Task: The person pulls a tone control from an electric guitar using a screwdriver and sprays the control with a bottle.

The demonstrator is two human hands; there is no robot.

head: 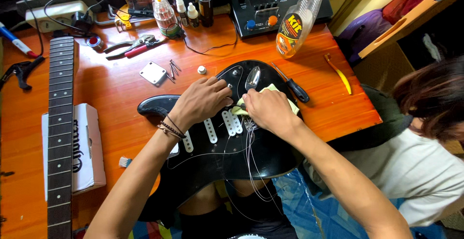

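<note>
Black guitar body (232, 157) lies flat directly under both hands, neck-less; long axis runs from me, bottom centre, up and away toward far edge of bench. Yellow cloth (270, 90) sits on the bridge area, bunched under R hand (269, 109), fingers curled down on it, so holding/pressing cloth. L hand (202, 101) just beside it, fingers bent, flat on the pickguard, bracing; can't tell if it grips anything. R is the nearer hand to cloth. Loose strings (251, 166) trail from under R hand back toward me, across the body, likeliest snag. Screwdriver (292, 85) just R of R hand. Metal plate (153, 72) and screws (173, 67) beyond L hand. Spray bottle (298, 21) further out, past R hand. Detached neck (61, 137) well off to L, parallel to body axis.
</note>
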